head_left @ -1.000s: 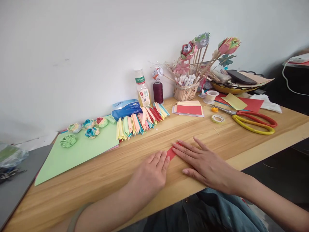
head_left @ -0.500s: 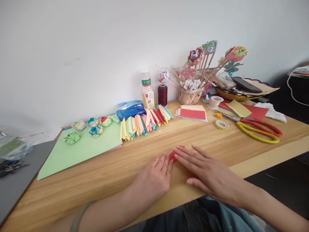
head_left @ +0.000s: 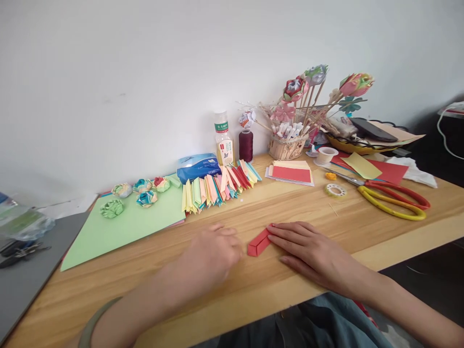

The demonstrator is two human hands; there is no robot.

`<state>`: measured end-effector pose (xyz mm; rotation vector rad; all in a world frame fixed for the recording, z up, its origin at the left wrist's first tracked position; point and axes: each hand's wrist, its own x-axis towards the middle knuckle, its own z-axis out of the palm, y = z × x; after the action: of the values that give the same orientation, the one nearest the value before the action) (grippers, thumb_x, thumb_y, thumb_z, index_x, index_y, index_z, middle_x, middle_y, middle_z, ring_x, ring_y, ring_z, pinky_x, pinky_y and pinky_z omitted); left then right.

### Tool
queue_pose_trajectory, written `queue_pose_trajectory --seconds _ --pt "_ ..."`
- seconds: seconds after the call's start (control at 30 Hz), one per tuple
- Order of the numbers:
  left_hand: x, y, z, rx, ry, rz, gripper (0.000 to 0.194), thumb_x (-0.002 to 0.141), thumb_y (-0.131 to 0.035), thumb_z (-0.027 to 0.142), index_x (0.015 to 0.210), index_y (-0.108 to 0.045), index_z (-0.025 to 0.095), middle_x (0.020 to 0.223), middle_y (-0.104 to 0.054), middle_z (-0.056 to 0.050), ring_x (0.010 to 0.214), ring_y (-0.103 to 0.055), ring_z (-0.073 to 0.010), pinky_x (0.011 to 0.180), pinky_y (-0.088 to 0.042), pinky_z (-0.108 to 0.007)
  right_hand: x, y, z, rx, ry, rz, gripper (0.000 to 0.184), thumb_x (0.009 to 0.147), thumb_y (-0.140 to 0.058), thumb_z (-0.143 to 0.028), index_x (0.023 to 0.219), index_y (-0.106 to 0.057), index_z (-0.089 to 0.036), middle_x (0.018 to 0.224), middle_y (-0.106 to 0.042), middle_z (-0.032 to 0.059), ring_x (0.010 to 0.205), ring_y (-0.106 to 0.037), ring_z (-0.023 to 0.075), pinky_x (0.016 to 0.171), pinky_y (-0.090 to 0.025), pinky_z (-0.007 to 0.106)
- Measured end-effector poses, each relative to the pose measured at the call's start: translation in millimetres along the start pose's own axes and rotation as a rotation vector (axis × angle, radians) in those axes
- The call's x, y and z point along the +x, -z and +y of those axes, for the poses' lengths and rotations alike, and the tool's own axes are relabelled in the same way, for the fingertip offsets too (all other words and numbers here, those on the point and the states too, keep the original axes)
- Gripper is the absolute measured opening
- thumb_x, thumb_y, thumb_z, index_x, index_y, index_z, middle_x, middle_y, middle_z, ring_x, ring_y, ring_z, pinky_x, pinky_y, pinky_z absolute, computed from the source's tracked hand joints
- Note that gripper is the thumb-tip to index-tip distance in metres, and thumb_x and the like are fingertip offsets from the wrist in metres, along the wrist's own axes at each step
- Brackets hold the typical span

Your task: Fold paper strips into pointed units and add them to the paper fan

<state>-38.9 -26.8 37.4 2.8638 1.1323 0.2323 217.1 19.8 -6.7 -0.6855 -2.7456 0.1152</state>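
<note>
A small strip of red paper, folded lengthwise with its near end creased to an angle, lies on the wooden table. My right hand rests flat with fingers stretched out, the fingertips pressing the far end of the strip and hiding it. To the left of the strip, apart from it, is my left hand; its fingers look bent but are smeared by motion. Behind my hands stands a row of folded paper pieces in several colours. A stack of paper slips with a red one on top lies further back.
Several paper flowers sit on green sheets at the left. Large scissors, a tape roll and a white spool lie right. Along the wall stand a bottle, purple thread and a flower basket.
My left hand has come off the red paper and moved left. The right hand stays on the strip, whose folded near end now shows. The view has shifted slightly.
</note>
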Motion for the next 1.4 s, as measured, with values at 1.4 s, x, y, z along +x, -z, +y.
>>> queue_pose_trajectory --seconds 1.4 --pt "18.2 -40.9 19.2 -0.163 0.445 0.228 0.018 0.089 -0.053 0.018 0.075 -0.063 0.015 0.079 -0.060 -0.004 0.085 -0.049 -0.0221 0.074 -0.045 -0.038 47.2 9.2 18.6 0.160 0.077 -0.185 0.022 0.096 -0.039 -0.024 0.085 -0.056 -0.016 0.083 -0.058 0.0051 0.076 -0.052 0.0166 0.067 -0.040 0.027"
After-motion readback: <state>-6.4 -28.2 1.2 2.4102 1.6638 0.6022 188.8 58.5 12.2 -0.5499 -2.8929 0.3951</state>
